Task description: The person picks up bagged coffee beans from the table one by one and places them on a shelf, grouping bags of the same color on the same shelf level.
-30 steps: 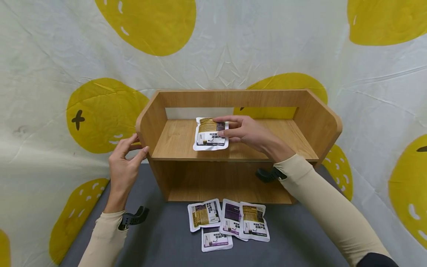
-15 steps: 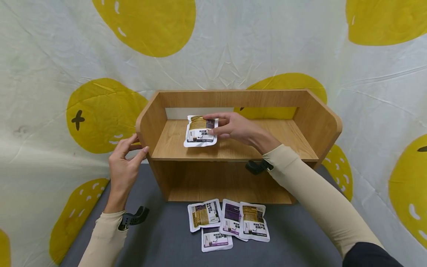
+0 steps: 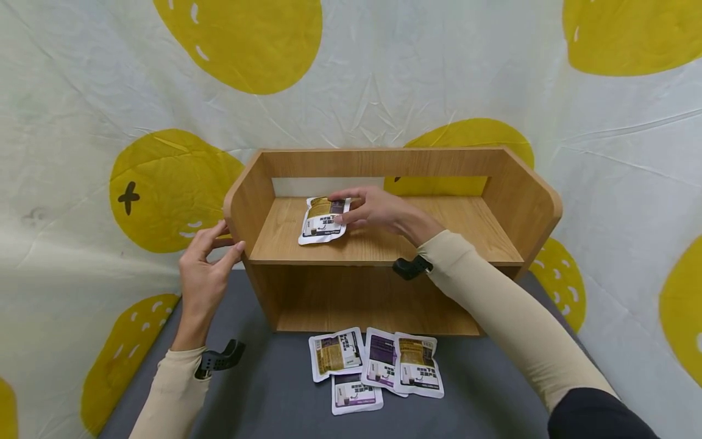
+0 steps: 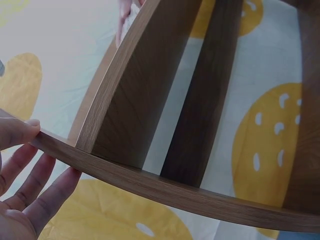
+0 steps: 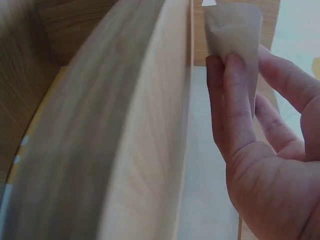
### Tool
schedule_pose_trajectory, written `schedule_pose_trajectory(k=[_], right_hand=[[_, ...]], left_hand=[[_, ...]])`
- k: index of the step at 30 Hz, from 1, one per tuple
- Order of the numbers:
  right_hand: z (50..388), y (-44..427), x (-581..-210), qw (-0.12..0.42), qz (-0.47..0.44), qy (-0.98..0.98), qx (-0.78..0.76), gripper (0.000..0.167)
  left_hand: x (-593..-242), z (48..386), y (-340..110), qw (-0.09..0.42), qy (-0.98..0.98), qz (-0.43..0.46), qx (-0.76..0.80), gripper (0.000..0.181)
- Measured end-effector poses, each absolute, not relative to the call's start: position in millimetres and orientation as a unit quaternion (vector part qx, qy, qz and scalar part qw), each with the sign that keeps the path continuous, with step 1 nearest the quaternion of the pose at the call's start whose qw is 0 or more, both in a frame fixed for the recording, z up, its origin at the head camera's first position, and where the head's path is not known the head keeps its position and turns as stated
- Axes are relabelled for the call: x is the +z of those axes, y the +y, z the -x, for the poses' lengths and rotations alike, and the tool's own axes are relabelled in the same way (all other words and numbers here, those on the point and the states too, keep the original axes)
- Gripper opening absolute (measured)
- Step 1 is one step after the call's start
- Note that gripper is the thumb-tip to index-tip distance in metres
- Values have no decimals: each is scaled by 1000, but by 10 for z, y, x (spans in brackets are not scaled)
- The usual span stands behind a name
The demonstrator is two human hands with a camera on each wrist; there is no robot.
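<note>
A white pouch with a gold and black print point(image 3: 322, 221) is tilted over the left part of the upper shelf of a wooden rack point(image 3: 433, 244). My right hand point(image 3: 384, 212) pinches its right side between thumb and fingers; in the right wrist view the same hand point(image 5: 270, 150) holds the pouch's plain back point(image 5: 234, 30). Whether its lower edge touches the board, I cannot tell. At the rack's left side panel, my left hand point(image 3: 205, 274) grips the front edge, thumb in front and fingers behind, as the left wrist view shows too point(image 4: 35, 185).
Several similar pouches lie on the grey table point(image 3: 263, 390) in front of the rack, among them a gold one point(image 3: 419, 364) overlapping a purple one point(image 3: 379, 356). The lower compartment point(image 3: 351, 299) is below the shelf. A patterned cloth point(image 3: 351, 73) hangs behind.
My right hand has carried the pouch leftward along the upper shelf; over the last half second it also came slightly lower. My left hand has stayed on the side panel.
</note>
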State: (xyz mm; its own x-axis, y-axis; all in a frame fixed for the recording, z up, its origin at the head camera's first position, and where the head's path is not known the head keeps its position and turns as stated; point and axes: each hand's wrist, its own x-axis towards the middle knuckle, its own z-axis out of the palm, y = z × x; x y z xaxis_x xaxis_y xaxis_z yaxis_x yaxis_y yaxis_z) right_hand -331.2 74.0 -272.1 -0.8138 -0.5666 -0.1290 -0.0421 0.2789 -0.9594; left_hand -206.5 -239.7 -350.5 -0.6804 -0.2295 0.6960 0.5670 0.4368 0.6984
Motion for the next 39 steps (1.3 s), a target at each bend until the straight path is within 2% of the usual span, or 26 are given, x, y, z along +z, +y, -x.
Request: schedule_pose_trajectory(k=[5,12,23,32,39], right_hand=[[3341,639,-2751,248,191,766,-562,61],[3348,588,-2750,240,177,795,-528,62],[3327,532,-2754,238,147,793,-542,47],[3312,500,-2758,240,133,784,-556,27],[3293,527,-2769,247,117,772,-574,24]], left_hand=[[-3511,2057,-2393,385,-757,110,-517,55],[-3523,2054,-2387,382,-760,110,-514,55],[-3509,2063,-2379,380,-762,111,-512,55],[-3513,2077,-2378,381,-760,112,-514,54],[-3525,2087,-2370,383,-759,111,-515,55]])
